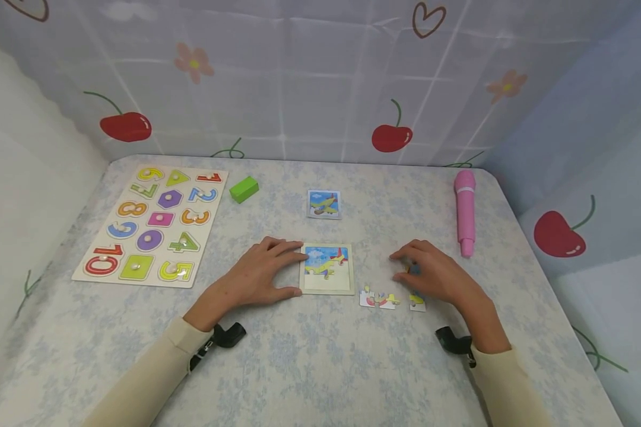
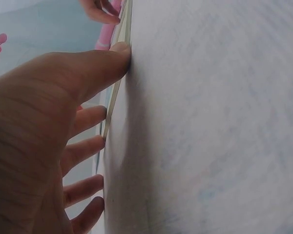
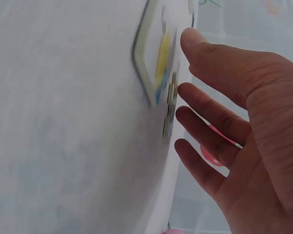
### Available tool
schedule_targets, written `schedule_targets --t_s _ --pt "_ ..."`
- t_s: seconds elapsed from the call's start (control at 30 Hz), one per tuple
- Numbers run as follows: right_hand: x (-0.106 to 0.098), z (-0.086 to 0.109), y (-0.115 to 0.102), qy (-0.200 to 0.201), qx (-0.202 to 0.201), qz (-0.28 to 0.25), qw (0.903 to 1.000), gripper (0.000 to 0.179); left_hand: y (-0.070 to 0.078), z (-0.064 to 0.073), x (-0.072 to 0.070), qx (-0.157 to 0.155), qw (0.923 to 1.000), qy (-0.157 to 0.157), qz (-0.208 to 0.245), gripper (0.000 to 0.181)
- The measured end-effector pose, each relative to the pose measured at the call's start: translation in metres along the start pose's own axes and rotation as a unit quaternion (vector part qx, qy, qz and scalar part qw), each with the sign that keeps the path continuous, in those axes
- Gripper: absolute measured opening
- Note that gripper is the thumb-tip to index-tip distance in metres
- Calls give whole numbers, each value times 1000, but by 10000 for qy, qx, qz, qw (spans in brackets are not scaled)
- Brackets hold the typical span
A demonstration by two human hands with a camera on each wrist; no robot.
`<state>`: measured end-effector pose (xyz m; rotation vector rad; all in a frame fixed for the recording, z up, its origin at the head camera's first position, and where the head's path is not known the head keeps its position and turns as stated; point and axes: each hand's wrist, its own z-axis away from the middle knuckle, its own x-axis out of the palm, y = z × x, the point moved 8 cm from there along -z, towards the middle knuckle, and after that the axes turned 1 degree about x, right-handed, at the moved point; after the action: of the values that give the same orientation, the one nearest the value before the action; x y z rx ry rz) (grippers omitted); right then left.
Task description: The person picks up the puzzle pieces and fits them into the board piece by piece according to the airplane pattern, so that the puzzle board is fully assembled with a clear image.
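Observation:
A small square puzzle tray (image 1: 326, 284) with part of an airplane picture fitted in its upper half sits mid-table. My left hand (image 1: 262, 270) rests at its left side, fingertips on the frame and thumb by the lower corner. My right hand (image 1: 432, 273) hovers to the right, its thumb (image 3: 219, 63) and fingers apart with nothing visible between them. Close below it lies a loose puzzle piece (image 1: 418, 303); another blue piece (image 1: 414, 269) is partly hidden by the hand. Two more jigsaw pieces, one pink and white (image 1: 367, 298) and one yellow and pink (image 1: 389, 301), lie beside the tray.
Behind the tray is a picture card (image 1: 323, 204) of an airplane. A number and shape board (image 1: 203, 228) lies at the left, with a green block (image 1: 244, 190) near its top corner. At the far right is a pink microphone-shaped toy (image 1: 465, 213).

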<state>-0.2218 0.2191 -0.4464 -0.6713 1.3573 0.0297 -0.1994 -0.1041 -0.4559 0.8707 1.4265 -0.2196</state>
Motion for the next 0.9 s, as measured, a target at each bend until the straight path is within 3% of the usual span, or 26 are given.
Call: schedule_targets --t_s 0.9 --pt "-12 22 24 -25 -138 -38 9999 40 0 0 0 38 10000 49 -28 72"
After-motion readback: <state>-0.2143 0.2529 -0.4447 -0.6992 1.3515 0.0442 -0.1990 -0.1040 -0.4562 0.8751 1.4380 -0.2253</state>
